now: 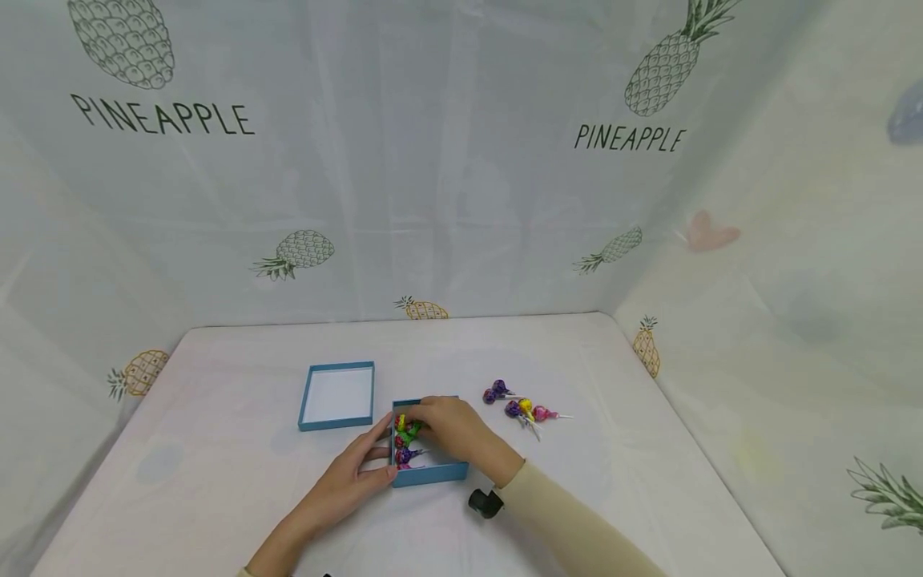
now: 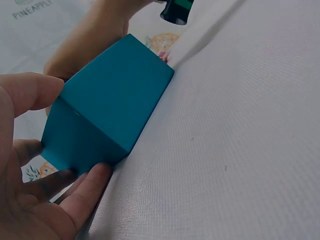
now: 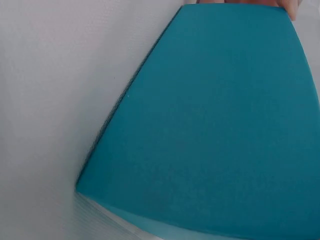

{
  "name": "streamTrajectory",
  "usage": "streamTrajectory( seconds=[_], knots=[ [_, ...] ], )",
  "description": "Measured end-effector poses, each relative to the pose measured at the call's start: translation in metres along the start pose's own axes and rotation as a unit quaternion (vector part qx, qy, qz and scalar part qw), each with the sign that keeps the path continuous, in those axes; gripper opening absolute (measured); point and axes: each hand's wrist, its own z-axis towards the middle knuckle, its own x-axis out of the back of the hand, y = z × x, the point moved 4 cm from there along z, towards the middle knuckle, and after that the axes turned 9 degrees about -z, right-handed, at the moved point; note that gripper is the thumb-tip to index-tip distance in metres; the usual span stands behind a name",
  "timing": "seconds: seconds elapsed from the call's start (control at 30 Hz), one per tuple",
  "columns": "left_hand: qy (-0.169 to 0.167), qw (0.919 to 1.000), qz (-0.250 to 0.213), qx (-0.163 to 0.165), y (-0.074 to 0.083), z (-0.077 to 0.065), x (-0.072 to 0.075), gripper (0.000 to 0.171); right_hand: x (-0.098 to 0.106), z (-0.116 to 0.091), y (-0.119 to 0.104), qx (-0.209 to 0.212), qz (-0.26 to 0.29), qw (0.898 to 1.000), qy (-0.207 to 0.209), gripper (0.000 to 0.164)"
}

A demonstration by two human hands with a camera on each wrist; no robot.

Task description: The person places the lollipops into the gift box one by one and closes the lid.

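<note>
A blue box (image 1: 430,474) stands uncovered on the table, with several wrapped lollipops (image 1: 405,454) along its left inner side. My left hand (image 1: 344,483) rests against the box's left wall. In the left wrist view its thumb touches the upper edge while the fingers (image 2: 90,192) lie spread along the side. My right hand (image 1: 456,429) reaches over the box from the right, its fingers curled down at a green lollipop (image 1: 414,429), which it appears to pinch. Those fingertips are partly hidden; the right wrist view shows only the outer wall of the box (image 3: 215,125).
A blue-rimmed lid (image 1: 336,394) with a white inside lies to the left behind the box. Right of the box are several loose lollipops (image 1: 525,407) in purple, yellow and pink wrappers. A black device (image 1: 485,503) is at the right wrist. Pineapple-print cloth hangs behind the table.
</note>
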Motion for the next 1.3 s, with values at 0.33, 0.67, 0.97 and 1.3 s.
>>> streamTrajectory(
  seconds=[0.33, 0.67, 0.97, 1.3],
  knots=[
    [0.001, 1.0000, -0.001, 0.001, -0.001, 0.001, 0.000, 0.080, -0.001, 0.001, 0.000, -0.010, 0.008, 1.000, 0.002, 0.032],
    [0.000, 1.0000, 0.003, 0.000, -0.001, 0.002, 0.000, 0.079, 0.001, 0.000, 0.001, -0.011, -0.004, 1.000, -0.017, 0.029],
    [0.008, 1.0000, 0.001, 0.004, -0.001, 0.002, -0.001, 0.080, 0.022, -0.006, 0.010, -0.012, 0.056, 0.998, 0.000, 0.028],
    [0.017, 0.9996, 0.019, 0.007, -0.001, 0.003, 0.000, 0.081, 0.072, -0.020, 0.045, -0.017, 0.095, 0.995, 0.038, 0.023]
  ],
)
